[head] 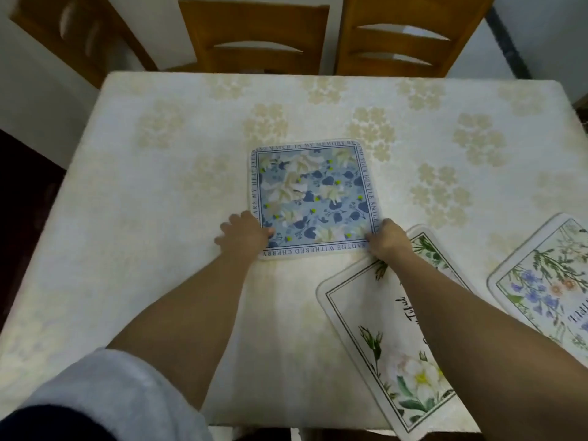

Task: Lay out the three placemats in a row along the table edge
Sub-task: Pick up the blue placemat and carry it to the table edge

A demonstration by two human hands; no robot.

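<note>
The worktop (133, 173) fills most of the view, covered by a cream tablecloth (366, 128) printed with pale beige flower clusters. Beyond the worktop's far edge stand three wooden chairs: the middle chair (254, 36) faces it squarely, the right chair (410, 33) sits just beside that one, and the left chair (76, 30) is angled away. Pale wall or floor shows between the chairs. Left of the worktop the floor (22, 192) is dark.
</note>
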